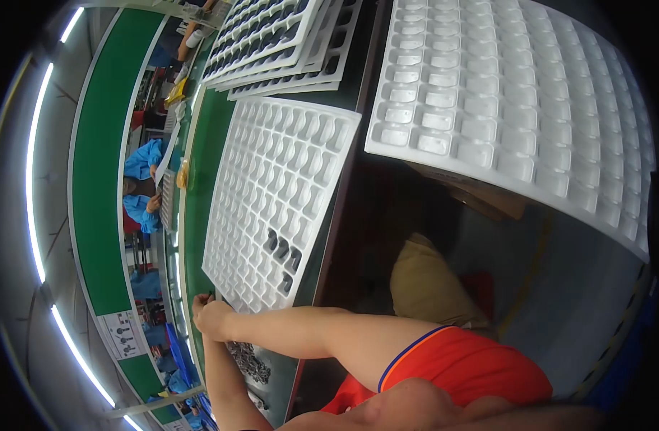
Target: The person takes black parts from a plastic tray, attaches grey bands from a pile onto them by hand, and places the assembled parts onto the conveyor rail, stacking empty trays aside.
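Observation:
My right hand (216, 320) is curled, with its fingertips against my left hand (199, 306). Both hands meet just beyond the lower left corner of a white tray (272, 179) with rows of moulded cells. A tiny dark thing shows at the fingertips, too small to name. Several dark curved parts (280, 248) sit in cells near the tray's lower right edge; its other cells show white. Below my right forearm lies a heap of small dark parts (249, 361), partly hidden by the arm.
Stacked white trays with dark parts (272, 39) stand at the top. A large white tray (487, 93) fills the upper right. A tan sack (430, 284) lies below table level. Across the green worktop (209, 136) sits a person in blue (144, 179); other people are farther off.

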Demonstrator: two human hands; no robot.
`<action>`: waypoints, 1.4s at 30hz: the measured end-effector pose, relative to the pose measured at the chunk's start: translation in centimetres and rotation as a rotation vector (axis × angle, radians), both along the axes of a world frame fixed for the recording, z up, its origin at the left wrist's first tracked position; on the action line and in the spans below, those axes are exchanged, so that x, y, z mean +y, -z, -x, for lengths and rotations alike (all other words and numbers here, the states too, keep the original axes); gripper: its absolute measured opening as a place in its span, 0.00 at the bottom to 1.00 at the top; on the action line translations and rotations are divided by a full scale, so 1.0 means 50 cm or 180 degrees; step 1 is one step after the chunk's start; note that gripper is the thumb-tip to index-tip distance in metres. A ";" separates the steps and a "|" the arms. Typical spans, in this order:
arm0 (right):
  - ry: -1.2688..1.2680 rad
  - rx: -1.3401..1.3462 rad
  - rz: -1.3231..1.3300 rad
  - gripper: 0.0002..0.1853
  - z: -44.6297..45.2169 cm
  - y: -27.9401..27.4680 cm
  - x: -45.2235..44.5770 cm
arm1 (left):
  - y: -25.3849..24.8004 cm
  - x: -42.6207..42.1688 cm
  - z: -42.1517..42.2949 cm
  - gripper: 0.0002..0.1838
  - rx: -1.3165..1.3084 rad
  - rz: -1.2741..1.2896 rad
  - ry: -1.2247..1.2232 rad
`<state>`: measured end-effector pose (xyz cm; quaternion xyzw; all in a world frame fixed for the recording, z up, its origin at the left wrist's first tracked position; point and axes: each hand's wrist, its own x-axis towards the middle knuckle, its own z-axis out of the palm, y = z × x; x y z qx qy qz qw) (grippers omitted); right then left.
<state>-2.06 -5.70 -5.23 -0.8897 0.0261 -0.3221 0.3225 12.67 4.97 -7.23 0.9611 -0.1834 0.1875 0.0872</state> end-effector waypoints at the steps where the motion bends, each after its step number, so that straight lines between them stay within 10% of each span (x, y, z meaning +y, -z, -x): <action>1: -0.0302 0.0097 -0.0342 0.10 -0.002 0.002 -0.004 | -0.019 0.046 -0.067 0.08 0.0201 -0.0149 0.0255; 5: -0.0702 0.0342 -0.0965 0.09 0.002 0.002 -0.013 | -0.172 0.054 -0.226 0.05 0.0077 0.0265 0.1055; 9: -0.0773 0.0466 -0.1004 0.09 0.001 0.001 0.001 | -0.318 -0.284 0.208 0.08 0.0127 0.0891 0.2900; 11: -0.0871 0.0527 -0.0927 0.09 0.017 -0.010 -0.007 | -0.350 -0.381 0.448 0.09 -0.0834 -0.0327 0.3698; 15: -0.0746 0.0604 -0.0932 0.08 0.032 -0.016 -0.029 | -0.343 -0.418 0.691 0.10 -0.0226 -0.0883 0.5691; 29: -0.0848 0.0583 -0.1014 0.07 0.017 0.005 -0.009 | -0.238 -0.579 0.808 0.15 0.2143 -0.0020 0.7356; 36: -0.1104 0.0275 -0.1046 0.12 0.044 -0.032 -0.043 | -0.243 -0.484 0.670 0.11 0.0445 0.0687 0.6816; 38: -0.1097 0.0543 -0.0837 0.13 0.026 -0.023 -0.033 | -0.300 -0.430 0.619 0.11 0.1451 -0.1203 0.4474; 39: -0.1083 0.0708 -0.0723 0.14 0.016 -0.015 -0.021 | -0.248 -0.431 0.574 0.16 0.1022 0.0322 0.4286; 42: -0.1068 0.0589 -0.0604 0.15 -0.008 0.003 0.013 | -0.191 -0.398 0.423 0.13 0.1569 0.0333 0.2829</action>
